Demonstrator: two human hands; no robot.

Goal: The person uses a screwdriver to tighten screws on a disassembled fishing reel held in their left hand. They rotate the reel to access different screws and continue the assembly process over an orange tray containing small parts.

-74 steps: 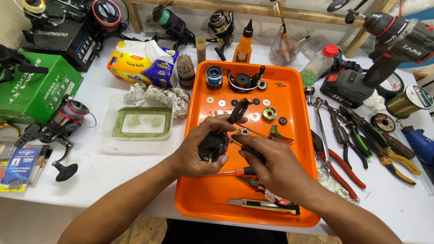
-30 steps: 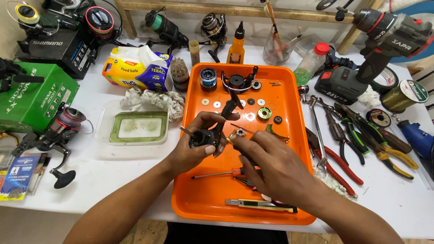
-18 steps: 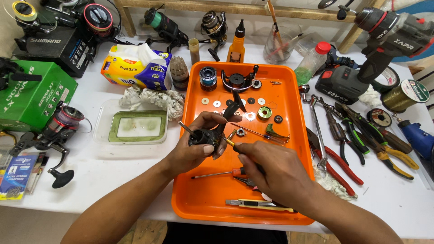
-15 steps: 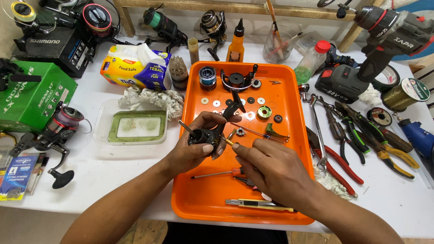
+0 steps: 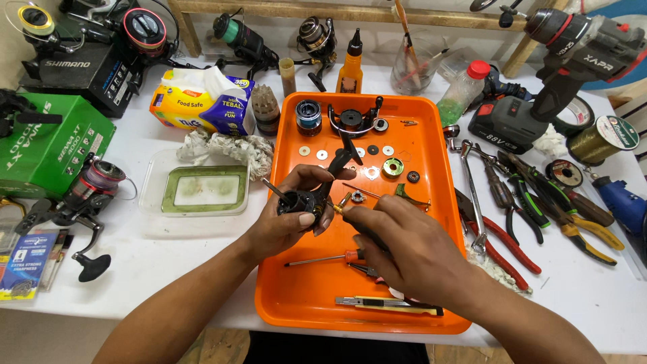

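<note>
Black fishing-reel body [image 5: 301, 200]: being held above the near-left part of the orange tray [image 5: 296, 296], its stem sticking up toward the far side. Left hand [image 5: 291, 219]: its grip is closing round the reel body, thumb lying across the front, fingers curling over the top. Right hand [image 5: 404, 246]: sitting just right of the reel body, its grip pinching a small brass-coloured part [image 5: 342, 203] at the fingertips and bringing it against the reel's side; what lies under the palm cannot be told. On the tray floor, just beneath the hands: a red-handled screwdriver [image 5: 323, 258] lying crosswise, and a utility knife [image 5: 387, 305] resting near the front rim. Farther up the tray: a blue-grey spool [image 5: 309, 116] standing at the far left, a black rotor with bail arm [image 5: 354, 120] beside it, and washers and small gears [image 5: 377, 165] lying spread in rows. On the white bench [image 5: 155, 263], left of the tray: a clear plastic lid with a green pad [image 5: 200, 191], a crumpled rag [image 5: 222, 147], a tissue pack [image 5: 202, 101], a whole spinning reel [image 5: 84, 195] and a green box [image 5: 47, 145]. Right of the tray: pliers and wrenches [image 5: 519, 202] lying side by side, a cordless drill [image 5: 559, 74] standing behind them.
</note>
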